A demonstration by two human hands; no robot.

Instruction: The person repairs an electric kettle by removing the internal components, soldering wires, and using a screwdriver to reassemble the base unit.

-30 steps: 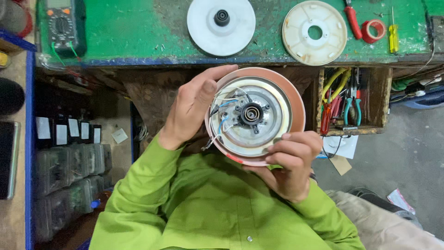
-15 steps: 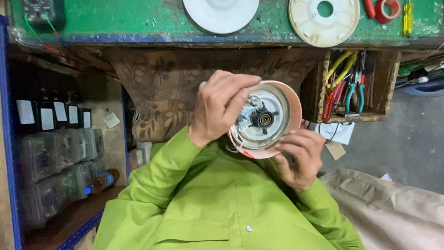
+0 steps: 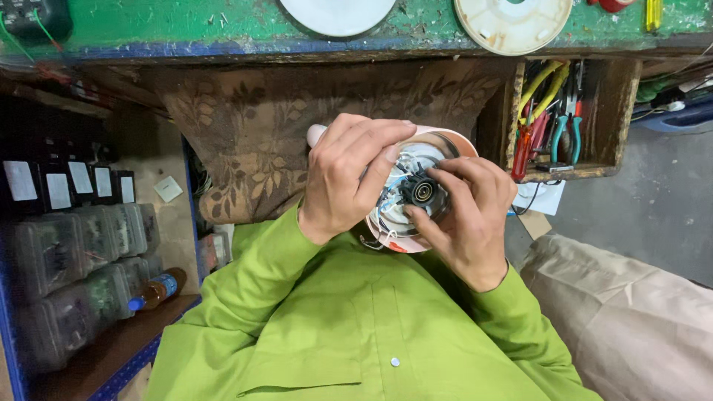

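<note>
A round pink-rimmed appliance base (image 3: 453,145) with a white inner plate, thin wires and a black centre connector (image 3: 420,191) is held up in front of my chest. My left hand (image 3: 349,174) wraps over its left side, fingers lying across the inner plate. My right hand (image 3: 466,215) comes in from the lower right, its thumb and fingers pinching around the black centre connector. Much of the base is hidden behind both hands. My green sleeves fill the lower part of the view.
A green workbench (image 3: 171,30) runs along the top with a white disc (image 3: 338,13), a cream disc (image 3: 512,26) and a meter (image 3: 33,18). A wooden tool box (image 3: 572,119) holds pliers. Plastic boxes (image 3: 82,260) and a bottle (image 3: 156,291) sit left. Brown patterned cloth (image 3: 245,141) hangs behind.
The base has come down and closer to my chest. My right hand left the lower rim and now grips the black centre connector. My left hand slid further over the plate.
</note>
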